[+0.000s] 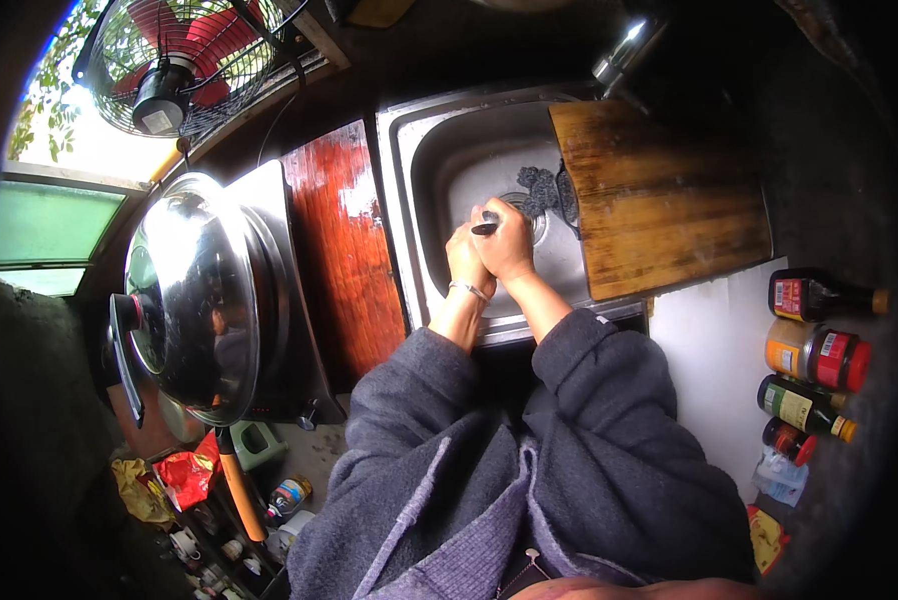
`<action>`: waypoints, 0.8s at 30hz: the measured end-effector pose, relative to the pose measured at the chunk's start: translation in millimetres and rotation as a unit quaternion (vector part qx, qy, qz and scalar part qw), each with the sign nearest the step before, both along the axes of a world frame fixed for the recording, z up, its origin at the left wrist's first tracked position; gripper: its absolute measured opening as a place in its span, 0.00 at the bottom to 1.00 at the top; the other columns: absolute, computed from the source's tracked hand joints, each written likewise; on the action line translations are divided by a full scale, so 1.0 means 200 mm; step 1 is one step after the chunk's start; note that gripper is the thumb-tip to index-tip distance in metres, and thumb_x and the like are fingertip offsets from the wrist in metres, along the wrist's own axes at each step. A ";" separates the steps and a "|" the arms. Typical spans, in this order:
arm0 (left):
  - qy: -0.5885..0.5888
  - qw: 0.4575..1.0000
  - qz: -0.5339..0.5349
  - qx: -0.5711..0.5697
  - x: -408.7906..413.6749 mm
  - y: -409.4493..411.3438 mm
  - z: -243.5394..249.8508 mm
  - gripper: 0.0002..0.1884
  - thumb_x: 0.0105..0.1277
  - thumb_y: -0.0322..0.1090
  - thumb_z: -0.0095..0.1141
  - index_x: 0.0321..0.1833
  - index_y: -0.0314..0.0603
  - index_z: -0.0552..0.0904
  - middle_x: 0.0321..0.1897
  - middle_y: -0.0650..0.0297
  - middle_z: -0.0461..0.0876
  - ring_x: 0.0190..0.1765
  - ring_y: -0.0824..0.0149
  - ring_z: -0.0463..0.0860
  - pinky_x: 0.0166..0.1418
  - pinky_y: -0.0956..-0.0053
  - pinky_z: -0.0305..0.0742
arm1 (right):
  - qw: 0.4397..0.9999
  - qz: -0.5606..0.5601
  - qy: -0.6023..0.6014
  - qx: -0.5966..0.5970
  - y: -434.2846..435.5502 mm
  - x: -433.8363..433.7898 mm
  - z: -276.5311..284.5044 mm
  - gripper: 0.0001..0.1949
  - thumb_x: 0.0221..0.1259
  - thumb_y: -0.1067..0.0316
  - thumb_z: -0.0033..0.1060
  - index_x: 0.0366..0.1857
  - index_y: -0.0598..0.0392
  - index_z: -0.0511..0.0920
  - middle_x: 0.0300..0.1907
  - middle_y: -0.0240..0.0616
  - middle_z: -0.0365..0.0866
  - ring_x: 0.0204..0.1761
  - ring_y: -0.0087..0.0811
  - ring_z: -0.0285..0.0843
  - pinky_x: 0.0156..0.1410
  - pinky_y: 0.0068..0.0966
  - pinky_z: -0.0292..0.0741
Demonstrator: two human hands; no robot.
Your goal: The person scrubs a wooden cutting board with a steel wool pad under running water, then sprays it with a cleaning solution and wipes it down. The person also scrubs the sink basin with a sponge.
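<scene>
Both my hands are together over the stainless steel sink (pixel 437 187). My right hand (pixel 512 244) is closed around a dark handle (pixel 484 229), whose rounded end sticks up out of the fist. What the handle belongs to is hidden below. My left hand (pixel 465 255), with a bracelet (pixel 470 289) at its wrist, presses against the right one. Its fingers are partly covered, so its grip is unclear. Just beyond the hands, grey mesh-like scouring pads (pixel 540 189) lie in the basin near the drain (pixel 540 227). A dark-rimmed object (pixel 566 201) shows partly beside the board.
A wooden cutting board (pixel 666 202) covers the sink's right side, below the faucet (pixel 620 64). Bottles and jars (pixel 794 349) line the white counter (pixel 708 360). At left are a lidded pan (pixel 193 300) on a cooktop (pixel 299 360) and a fan (pixel 186 67).
</scene>
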State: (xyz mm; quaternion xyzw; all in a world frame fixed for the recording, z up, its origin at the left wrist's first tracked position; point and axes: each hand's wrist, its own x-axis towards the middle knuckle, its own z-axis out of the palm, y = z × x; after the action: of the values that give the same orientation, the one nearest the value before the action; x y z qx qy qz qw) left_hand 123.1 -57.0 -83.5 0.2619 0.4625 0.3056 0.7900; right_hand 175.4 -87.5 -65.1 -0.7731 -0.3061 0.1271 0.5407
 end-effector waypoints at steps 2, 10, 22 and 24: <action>0.035 0.997 -0.014 0.069 -0.02 0.02 -0.04 0.10 0.64 0.33 0.49 0.25 0.39 0.74 0.24 0.65 0.75 0.28 0.73 0.73 0.32 0.77 0.69 | 1.000 0.014 0.020 0.020 0.01 0.02 -0.01 0.13 0.53 0.66 0.57 0.17 0.58 0.66 0.17 0.46 0.71 0.23 0.49 0.70 0.29 0.36 0.67; -0.168 0.962 -0.146 -0.158 -0.05 0.04 0.17 0.23 0.66 0.54 0.41 0.58 0.48 0.68 0.52 0.58 0.73 0.57 0.59 0.73 0.54 0.56 0.72 | 0.852 0.168 0.390 0.307 -0.01 0.19 -0.02 0.16 0.57 0.76 0.46 0.52 0.59 0.69 0.44 0.40 0.75 0.49 0.28 0.72 0.58 0.22 0.67; -0.126 0.991 0.008 -0.040 0.01 -0.03 0.02 0.07 0.62 0.38 0.52 0.33 0.44 0.73 0.30 0.64 0.76 0.33 0.70 0.76 0.37 0.76 0.73 | 0.998 -0.017 -0.005 0.064 -0.05 -0.02 -0.04 0.13 0.52 0.67 0.59 0.16 0.54 0.66 0.19 0.38 0.71 0.21 0.41 0.70 0.30 0.36 0.67; -0.128 0.990 0.052 -0.003 0.01 -0.02 0.02 0.03 0.60 0.31 0.52 0.33 0.44 0.72 0.30 0.66 0.76 0.33 0.71 0.76 0.37 0.76 0.73 | 0.997 -0.033 0.072 0.020 -0.06 0.01 -0.06 0.10 0.56 0.62 0.59 0.31 0.58 0.72 0.27 0.41 0.75 0.29 0.37 0.74 0.37 0.30 0.71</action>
State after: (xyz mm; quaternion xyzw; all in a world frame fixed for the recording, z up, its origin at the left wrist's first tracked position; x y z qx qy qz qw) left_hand 124.5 -61.8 -80.3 0.1940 0.3714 0.3759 0.8265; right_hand 178.2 -98.7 -76.4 -0.7608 -0.2434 0.1584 0.5804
